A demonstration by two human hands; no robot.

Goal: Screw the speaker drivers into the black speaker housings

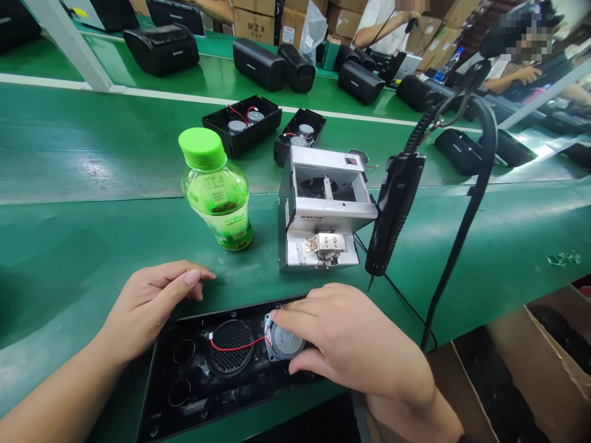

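As the right hand [346, 341] clamps a round silver speaker [285, 340], the left hand [150, 306] lies open beside it; a slip could rip its thin red wire [233, 346].

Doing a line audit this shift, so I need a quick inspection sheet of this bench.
Surface: green belt, lightly scuffed.
Job's things: open black housing under the hands; speaker driver on it, red wire running to a round grille.
Clutter: upright green-capped bottle, part full; screw feeder beside it.
Grippers: left hand open, beside the housing; right hand on the driver.
Cables: black cord rising from an electric screwdriver; thin cord on the belt.
Surroundings: two more open housings, closed speakers, cartons, a co-worker.
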